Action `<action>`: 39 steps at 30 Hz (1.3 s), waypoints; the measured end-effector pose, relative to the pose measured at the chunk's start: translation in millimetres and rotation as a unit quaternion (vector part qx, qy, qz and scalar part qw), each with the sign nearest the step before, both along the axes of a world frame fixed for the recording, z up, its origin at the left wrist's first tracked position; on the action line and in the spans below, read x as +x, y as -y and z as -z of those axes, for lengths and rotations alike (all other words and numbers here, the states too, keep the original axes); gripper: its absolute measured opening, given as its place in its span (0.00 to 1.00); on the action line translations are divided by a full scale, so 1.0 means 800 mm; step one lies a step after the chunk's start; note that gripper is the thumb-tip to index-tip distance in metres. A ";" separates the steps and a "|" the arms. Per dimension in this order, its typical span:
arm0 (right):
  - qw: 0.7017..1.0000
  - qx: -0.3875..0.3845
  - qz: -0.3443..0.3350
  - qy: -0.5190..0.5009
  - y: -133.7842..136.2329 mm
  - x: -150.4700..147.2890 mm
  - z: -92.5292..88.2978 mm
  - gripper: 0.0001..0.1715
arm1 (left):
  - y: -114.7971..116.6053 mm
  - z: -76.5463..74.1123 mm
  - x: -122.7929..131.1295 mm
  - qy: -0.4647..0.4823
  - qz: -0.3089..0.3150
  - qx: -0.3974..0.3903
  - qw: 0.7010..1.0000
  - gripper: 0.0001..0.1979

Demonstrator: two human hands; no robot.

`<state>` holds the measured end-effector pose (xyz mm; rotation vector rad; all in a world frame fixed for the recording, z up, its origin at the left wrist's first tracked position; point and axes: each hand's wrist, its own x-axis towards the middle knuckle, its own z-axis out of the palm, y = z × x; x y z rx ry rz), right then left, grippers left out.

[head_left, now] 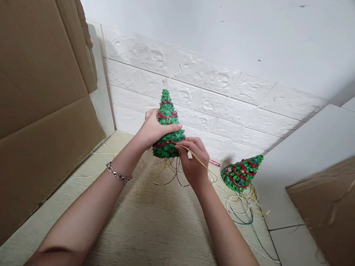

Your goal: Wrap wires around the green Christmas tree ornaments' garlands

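Observation:
A small green Christmas tree figurine (165, 142) with red garlands is held up above the table, its tip pointing up and slightly left. My left hand (155, 129) is closed round its upper half, the thumb lying across the front. At the lower right side of the tree, my right hand (195, 162) pinches a thin yellowish wire (204, 164) between thumb and fingers, close against the branches. Whether the wire's end is in the tree is hidden by the fingers. Several thin wires (176, 172) in dark and yellow hang below the tree's base.
A second decorated tree (241, 172) leans at the right, white, yellow and green wires (245, 206) coiled under it. Behind my right hand lies a red-and-white marker (214, 163). Cardboard (35, 73) stands at the left, more cardboard (336, 207) at the right. A white brick-patterned wall (202, 68) closes the back.

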<state>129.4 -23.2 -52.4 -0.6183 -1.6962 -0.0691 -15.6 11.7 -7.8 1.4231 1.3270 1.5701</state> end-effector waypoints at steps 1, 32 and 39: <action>1.000 -0.003 0.001 0.002 0.000 0.000 0.000 0.04 | 0.001 -0.001 0.000 -0.008 0.000 -0.005 1.000 0.30; 0.943 -0.200 0.193 0.182 0.009 -0.008 0.005 0.32 | 0.009 -0.005 0.014 -0.081 -0.016 -0.011 0.997 0.28; 0.958 -0.074 0.227 0.158 0.001 0.005 0.016 0.46 | -0.005 0.000 -0.002 0.023 -0.006 0.042 0.999 0.25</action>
